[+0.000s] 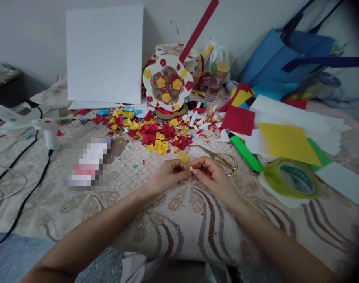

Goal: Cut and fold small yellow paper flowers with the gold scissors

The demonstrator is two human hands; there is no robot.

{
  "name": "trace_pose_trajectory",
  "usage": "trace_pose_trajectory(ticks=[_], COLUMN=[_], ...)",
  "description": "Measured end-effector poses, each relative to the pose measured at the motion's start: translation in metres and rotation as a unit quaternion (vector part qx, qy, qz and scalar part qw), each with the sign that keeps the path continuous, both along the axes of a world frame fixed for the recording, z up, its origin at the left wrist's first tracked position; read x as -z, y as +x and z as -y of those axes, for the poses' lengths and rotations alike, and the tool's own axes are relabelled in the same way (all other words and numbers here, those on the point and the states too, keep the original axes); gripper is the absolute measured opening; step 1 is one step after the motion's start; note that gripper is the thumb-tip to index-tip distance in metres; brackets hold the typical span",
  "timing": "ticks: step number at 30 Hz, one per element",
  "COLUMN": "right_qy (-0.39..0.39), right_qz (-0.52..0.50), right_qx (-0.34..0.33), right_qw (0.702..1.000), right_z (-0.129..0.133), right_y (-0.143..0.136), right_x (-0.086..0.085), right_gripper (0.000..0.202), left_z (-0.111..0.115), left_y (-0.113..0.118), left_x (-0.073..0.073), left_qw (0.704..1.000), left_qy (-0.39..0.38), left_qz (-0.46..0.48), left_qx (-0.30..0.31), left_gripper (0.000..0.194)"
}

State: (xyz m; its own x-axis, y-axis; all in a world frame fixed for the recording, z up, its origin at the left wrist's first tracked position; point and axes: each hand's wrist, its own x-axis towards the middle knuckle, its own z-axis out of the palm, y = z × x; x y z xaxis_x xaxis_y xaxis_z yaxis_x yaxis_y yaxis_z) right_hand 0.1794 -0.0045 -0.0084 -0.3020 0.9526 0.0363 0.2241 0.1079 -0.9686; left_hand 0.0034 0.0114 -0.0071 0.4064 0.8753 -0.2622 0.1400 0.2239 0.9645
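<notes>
My left hand (172,171) and my right hand (209,173) meet above the patterned tablecloth. Fingers of both pinch a tiny yellow piece of paper (191,168) between them. Just behind the fingertips lies a yellow paper flower (183,157). Gold-handled scissors (225,161) rest beyond my right hand, blades pointing to the left. A heap of cut paper flowers in red (150,133) and yellow (161,147) spreads farther back. The exact shape of the small piece is partly hidden by my fingers.
A flower-decorated white paper craft (167,103) stands at the back, beside a white board (105,55). To the right are a green cutter (245,152), clear tape roll (272,179) and coloured sheets (289,143). A glue gun (51,133) with black cable stands left, near a blurred-out object (87,163).
</notes>
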Motion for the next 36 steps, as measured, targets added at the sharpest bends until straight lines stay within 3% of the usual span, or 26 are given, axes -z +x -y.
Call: trace_pose_trajectory(ticks=[7, 14, 19, 25, 31, 36], right_qy=[-0.011, 0.154, 0.248, 0.256, 0.217, 0.155], right_qz=[-0.021, 0.081, 0.113, 0.104, 0.084, 0.041], right_qx=[-0.009, -0.061, -0.061, -0.069, -0.067, -0.117], right_qw=[1.000, 0.983, 0.960, 0.959, 0.970, 0.980], right_z=[0.001, -0.002, -0.005, -0.008, -0.005, -0.008], right_y=[0.001, 0.008, 0.009, 0.012, 0.007, 0.012], right_x=[0.002, -0.007, -0.006, -0.005, -0.003, -0.005], right_gripper=[0.011, 0.023, 0.015, 0.008, 0.009, 0.013], left_z=[0.000, -0.001, 0.000, 0.000, 0.002, 0.002], left_y=[0.001, -0.001, -0.001, -0.002, 0.000, 0.000], left_x=[-0.001, -0.001, -0.003, -0.005, 0.000, -0.003], left_qw=[0.998, 0.978, 0.970, 0.966, 0.979, 0.961], left_qy=[-0.029, -0.157, -0.191, -0.215, -0.171, -0.233], left_qz=[0.040, 0.133, 0.150, 0.142, 0.104, 0.147], left_qx=[-0.023, -0.015, -0.014, -0.001, 0.043, 0.033], left_gripper=[0.020, 0.024, 0.022, 0.017, 0.011, 0.011])
